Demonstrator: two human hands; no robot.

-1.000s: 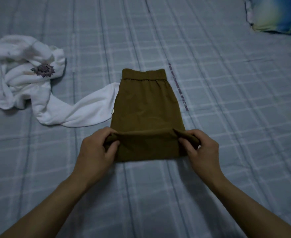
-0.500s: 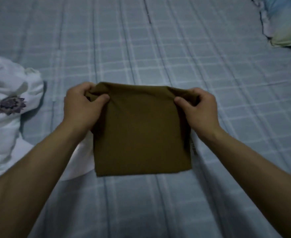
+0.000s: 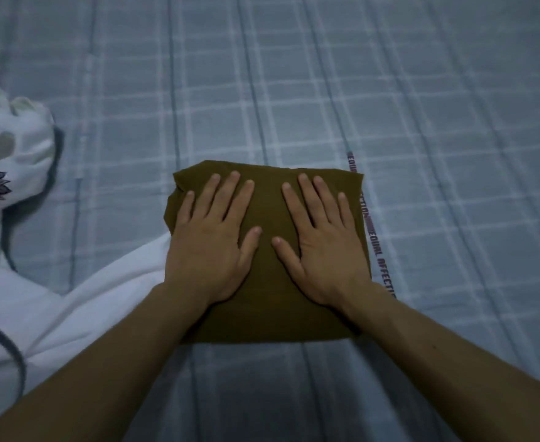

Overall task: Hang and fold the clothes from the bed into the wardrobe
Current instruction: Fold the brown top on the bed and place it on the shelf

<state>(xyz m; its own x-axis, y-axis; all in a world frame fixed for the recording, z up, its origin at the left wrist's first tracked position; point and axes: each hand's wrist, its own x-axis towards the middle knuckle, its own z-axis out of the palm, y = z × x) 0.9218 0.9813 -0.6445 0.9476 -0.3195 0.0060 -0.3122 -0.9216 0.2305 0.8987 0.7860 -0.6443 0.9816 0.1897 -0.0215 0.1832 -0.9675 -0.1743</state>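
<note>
An olive-brown garment (image 3: 267,314) lies folded into a compact rectangle on the checked grey-blue bed sheet (image 3: 438,122). My left hand (image 3: 213,237) rests flat on its left half, fingers spread. My right hand (image 3: 319,237) lies flat on its right half, fingers spread too. Neither hand grips the cloth; both palms press down on it. A crumpled white garment (image 3: 32,291) with a purple flower print lies to the left, one part of it reaching under the brown fold's left edge.
The bed sheet stretches away on all sides. A strip of printed lettering (image 3: 374,247) runs along the sheet just right of the folded garment. The wardrobe is out of view.
The near end of the brown garment was lifted and folded over to the far end. Both hands let go of its corners and now lie flat on top.
</note>
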